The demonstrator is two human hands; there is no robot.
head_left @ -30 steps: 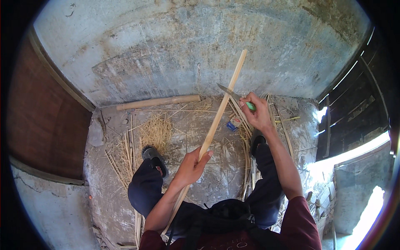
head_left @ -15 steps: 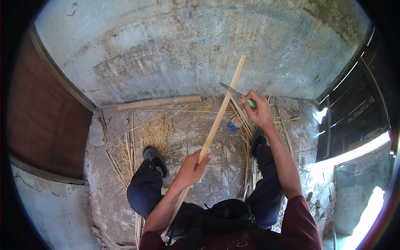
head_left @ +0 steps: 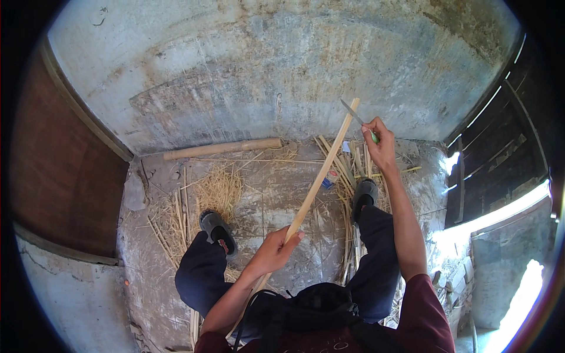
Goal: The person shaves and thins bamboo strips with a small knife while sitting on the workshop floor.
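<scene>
A long, pale bamboo strip point(head_left: 321, 175) slants from my lap up toward the wall. My left hand point(head_left: 275, 250) is closed around its lower part, thumb along the edge. Its lowest stretch runs behind my left forearm. In my right hand point(head_left: 379, 141) is a knife point(head_left: 352, 112) with a green handle, which my closed fingers partly cover. The narrow blade lies across the strip near its far end, pointing up and left. Whether the edge is biting into the strip, I cannot tell.
A thick bamboo pole point(head_left: 223, 148) lies along the wall's foot. Curled shavings point(head_left: 219, 189) heap beside my left shoe point(head_left: 218, 232). Several split strips lie around my right shoe point(head_left: 365, 197), near a small blue packet point(head_left: 327, 183). Broken rubble point(head_left: 456, 282) sits at the right, a brown panel point(head_left: 70, 159) at the left.
The knife and my right hand have moved up and right, nearer the strip's far end. The strip's far end has shifted down and right, and my left hand slightly with it.
</scene>
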